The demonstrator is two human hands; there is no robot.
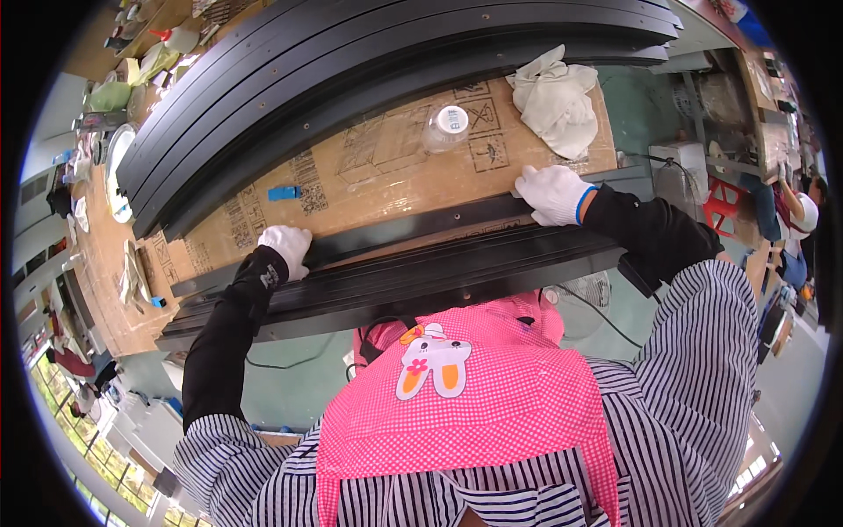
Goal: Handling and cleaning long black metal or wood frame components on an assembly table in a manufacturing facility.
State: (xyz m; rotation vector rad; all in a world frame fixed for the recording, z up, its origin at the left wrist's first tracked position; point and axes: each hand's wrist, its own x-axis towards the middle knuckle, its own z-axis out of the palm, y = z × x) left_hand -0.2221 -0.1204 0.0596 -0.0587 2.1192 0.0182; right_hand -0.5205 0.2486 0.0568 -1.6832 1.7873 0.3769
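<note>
At the bench's near side, against the pink checked apron [518, 400]: near stack [457, 268] of black strips. Just beyond, one separate black strip [413, 228]; left hand [285, 250] and right hand [553, 195], white-gloved, well apart, both curled closed on it. Work looks partway: strips gathered on both sides, this one between; which group is finished, which remains, cannot tell. Cardboard-covered benchtop [347, 206] carries blue piece [284, 192], white-lidded clear container [451, 120], crumpled white cloth [558, 101], then far stack [351, 70]. Farther off, right: green floor [637, 110], red stool [723, 208], another person [801, 215].
</note>
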